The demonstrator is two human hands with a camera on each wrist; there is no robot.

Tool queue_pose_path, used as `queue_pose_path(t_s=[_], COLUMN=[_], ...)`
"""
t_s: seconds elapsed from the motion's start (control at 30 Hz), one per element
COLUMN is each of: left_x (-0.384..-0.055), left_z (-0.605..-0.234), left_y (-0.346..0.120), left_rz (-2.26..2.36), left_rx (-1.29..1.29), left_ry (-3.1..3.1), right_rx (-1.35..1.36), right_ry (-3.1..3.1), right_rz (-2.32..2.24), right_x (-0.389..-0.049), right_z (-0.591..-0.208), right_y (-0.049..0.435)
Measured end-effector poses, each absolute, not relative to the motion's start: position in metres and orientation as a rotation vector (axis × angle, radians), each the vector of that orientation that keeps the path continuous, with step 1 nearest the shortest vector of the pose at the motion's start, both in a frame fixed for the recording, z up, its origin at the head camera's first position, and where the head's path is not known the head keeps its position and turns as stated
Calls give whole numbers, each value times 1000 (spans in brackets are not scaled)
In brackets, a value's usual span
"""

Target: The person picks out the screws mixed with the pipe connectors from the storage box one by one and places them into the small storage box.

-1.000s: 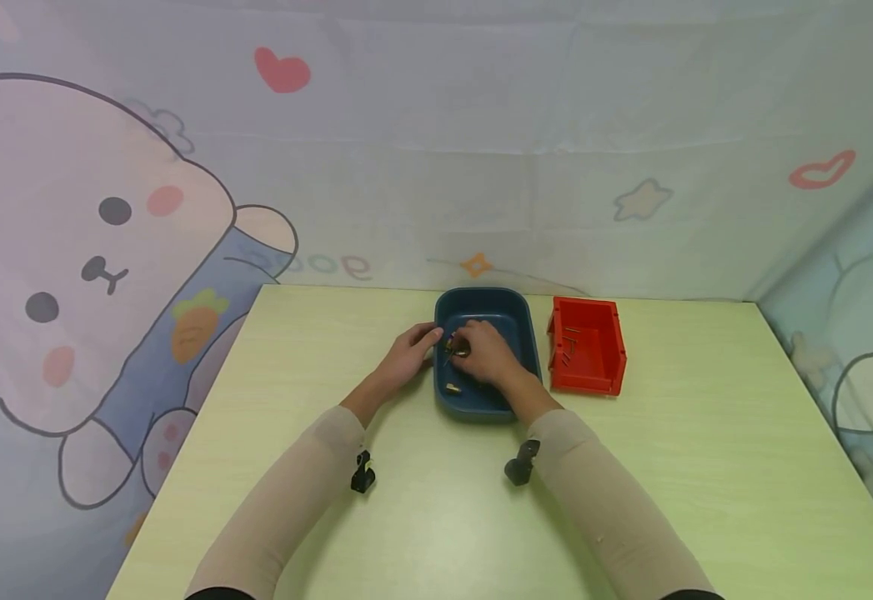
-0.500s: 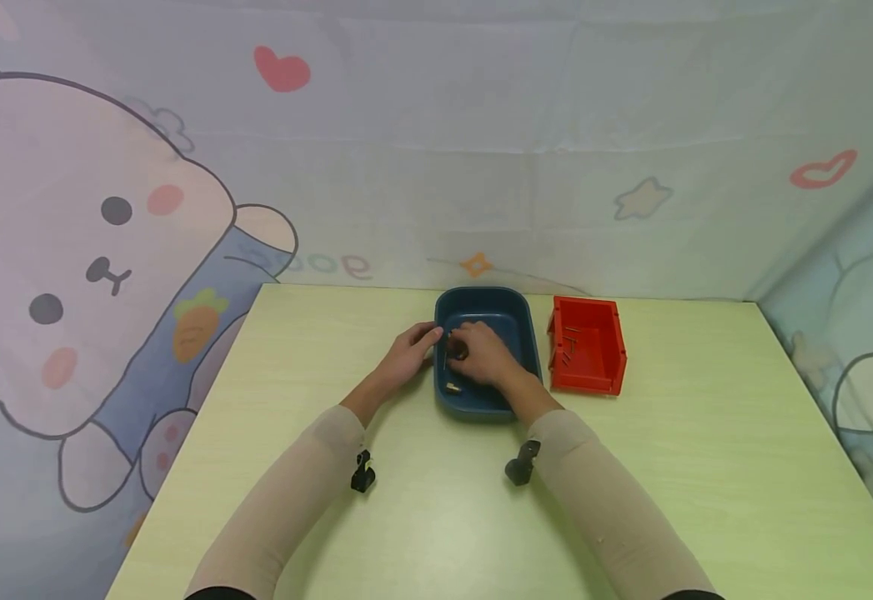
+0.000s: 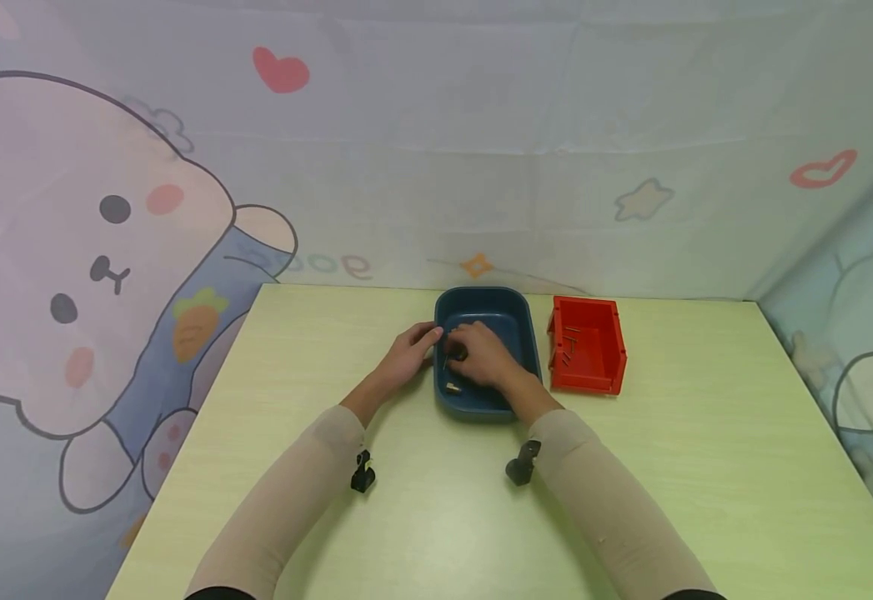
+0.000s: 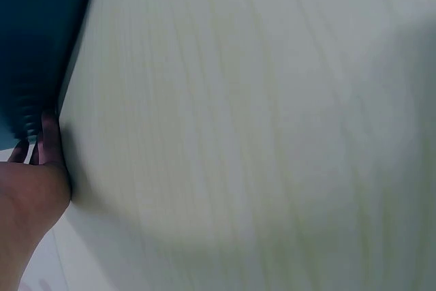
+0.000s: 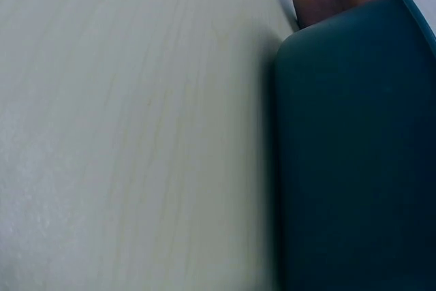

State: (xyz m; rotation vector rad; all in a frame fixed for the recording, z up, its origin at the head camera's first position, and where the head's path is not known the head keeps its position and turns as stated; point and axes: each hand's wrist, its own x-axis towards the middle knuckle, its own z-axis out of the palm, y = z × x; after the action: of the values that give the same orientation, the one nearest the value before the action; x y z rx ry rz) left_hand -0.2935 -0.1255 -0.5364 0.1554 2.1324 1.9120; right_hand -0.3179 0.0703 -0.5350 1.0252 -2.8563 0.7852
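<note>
A dark blue rectangular bin (image 3: pixel 514 333) stands near the back of the table. My left hand (image 3: pixel 404 354) rests against its left side, the thumb at the rim; in the left wrist view the fingers (image 4: pixel 49 138) lie along the outer wall. Reaching inside, my right hand (image 3: pixel 484 354) has bent fingers close to the bin's left wall. A thin, small piece (image 3: pixel 446 362) shows just below its fingertips; whether it is pinched there I cannot tell. Nearer the front of the bin lies a small brass-coloured piece (image 3: pixel 453 388). The right wrist view shows only the bin's outer wall (image 5: pixel 354 155) and some skin.
Just right of the blue bin stands a red open-front bin (image 3: pixel 594 354) with several thin metal pieces (image 3: pixel 571 339) inside. The pale wooden table (image 3: pixel 436 508) extends in front. A printed cloth (image 3: pixel 436 192) hangs behind the table.
My right hand's fingers have shifted slightly and now cover the brass-coloured bits that showed by the fingertips a second ago. The left hand stays where it was.
</note>
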Motion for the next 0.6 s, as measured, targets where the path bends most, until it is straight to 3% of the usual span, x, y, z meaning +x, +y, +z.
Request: queue_pose_path(t_s=[0.6], left_x=[-292], left_z=[-535], left_y=[-125], left_rz=[1908], left_rx=[154], left_ry=[2146], right_rx=[1048], right_ry=[-2878], right_rz=[747], right_x=[-315], right_z=[-532], right_y=[70])
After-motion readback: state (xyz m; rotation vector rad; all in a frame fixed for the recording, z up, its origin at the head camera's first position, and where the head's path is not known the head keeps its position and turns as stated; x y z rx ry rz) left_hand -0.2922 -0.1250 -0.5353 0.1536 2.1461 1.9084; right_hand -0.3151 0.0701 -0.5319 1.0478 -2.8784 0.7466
